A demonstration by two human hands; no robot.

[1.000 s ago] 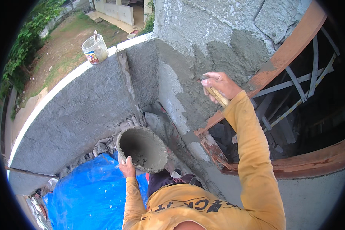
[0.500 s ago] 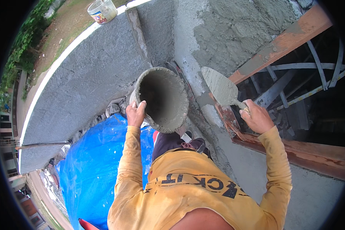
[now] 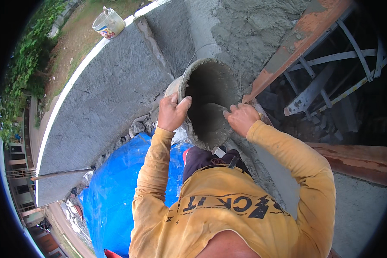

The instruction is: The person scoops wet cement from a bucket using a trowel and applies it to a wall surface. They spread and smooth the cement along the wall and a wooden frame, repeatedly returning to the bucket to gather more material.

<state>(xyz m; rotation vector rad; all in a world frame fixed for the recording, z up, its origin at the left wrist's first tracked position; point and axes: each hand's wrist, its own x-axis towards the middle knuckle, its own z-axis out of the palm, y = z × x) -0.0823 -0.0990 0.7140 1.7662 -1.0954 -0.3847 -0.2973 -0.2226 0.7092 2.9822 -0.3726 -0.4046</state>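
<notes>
A mortar-caked bucket is tipped so that its dark mouth faces me. My left hand grips its rim on the left side, with the thumb over the edge. My right hand is closed at the right side of the mouth, around the handle of a pointing trowel. The trowel's blade reaches down inside the bucket and is hard to make out in the shade. How much mortar lies within cannot be seen.
Wet mortar covers the wall beyond the bucket. A reddish window frame with metal bars stands at the right. A small clear tub sits on the ledge at far left. Blue tarp lies below, beside rubble.
My right hand has brought the trowel from beside the window frame left into the bucket. The bucket, held by my left hand, has shifted rightward and up in the view.
</notes>
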